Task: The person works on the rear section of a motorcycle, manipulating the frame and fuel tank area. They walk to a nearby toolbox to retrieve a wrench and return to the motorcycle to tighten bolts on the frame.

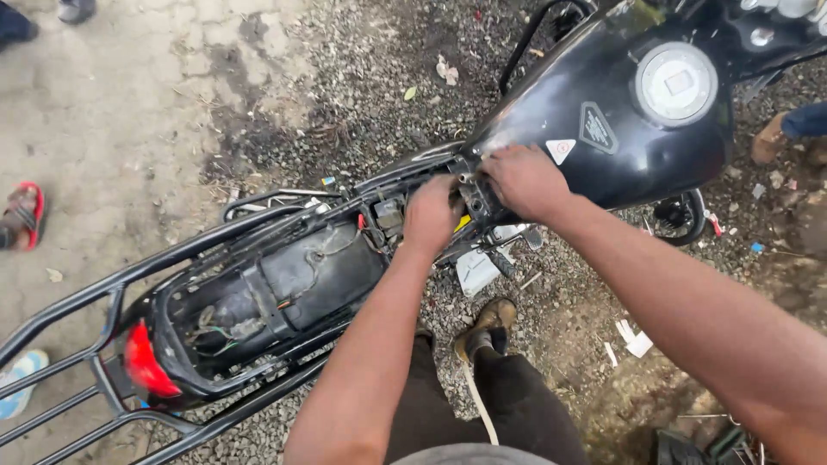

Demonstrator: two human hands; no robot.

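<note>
A black motorcycle with its seat off lies across the head view, its fuel tank [603, 138] at the upper right. My left hand [428, 215] is closed over something small in the frame just behind the tank; what it grips is hidden. At the tank's rear edge my right hand [522, 179] presses with curled fingers on the mounting area. The open under-seat tray [284, 284] shows wires and a black cover. A red tail light [145, 362] sits at the lower left.
A black rear carrier rack [77, 405] sticks out at the lower left. The ground is gravel and cracked concrete with paper scraps. Other people's feet stand at the left edge [21, 215], top left and right edge [775, 133]. My own boot [487, 323] is below the bike.
</note>
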